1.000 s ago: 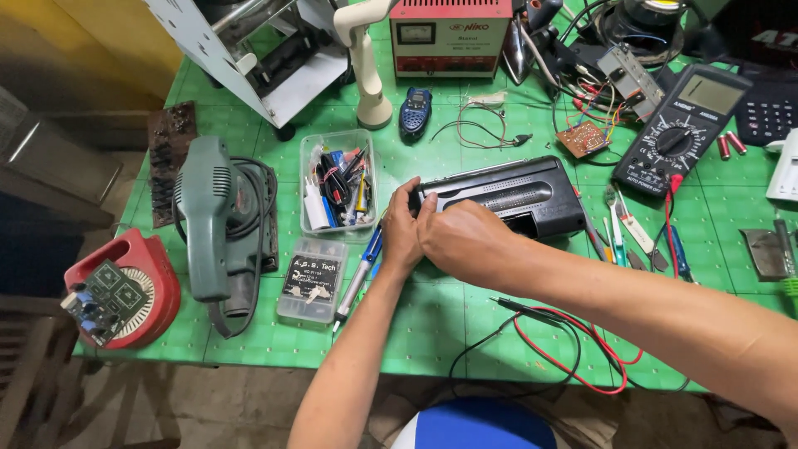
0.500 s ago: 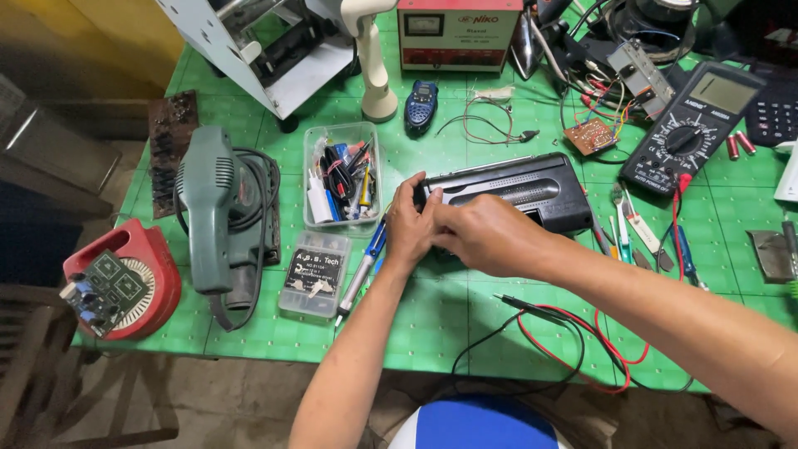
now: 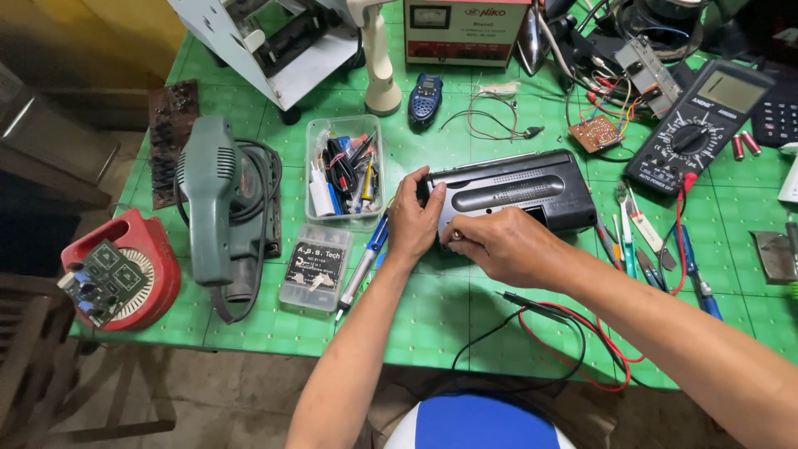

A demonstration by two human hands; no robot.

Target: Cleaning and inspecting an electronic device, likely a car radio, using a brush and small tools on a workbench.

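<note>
Green cutting mat (image 3: 432,316) covers the whole bench, and the black portable radio (image 3: 507,193) lies flat near its middle, long side toward the person. Left hand (image 3: 413,223) clamps the radio's left end, thumb on top and fingers wrapped over the edge. Right hand (image 3: 497,246) rests on the front lower edge, fingertips pinched on something small and pale at the case; what it is cannot be made out. Judging from this, the likely trouble is crowding: a slip of the right hand could knock a small part loose among the clutter, or the forearm could drag the red and black probe leads (image 3: 573,333) lying just in front of the radio and tug the multimeter (image 3: 697,125) to its right. Left of the radio stands a clear open tub of pens and tools (image 3: 342,170), and in front of that tub a flat clear parts box with a dark rectangular label (image 3: 316,264) bearing pale print. Behind the radio sits a red boxy unit with a white front panel and small gauge (image 3: 465,29). Right of the radio lie tweezers and small screwdrivers (image 3: 640,233). Further left of the tub rests a green power tool (image 3: 218,195).
</note>
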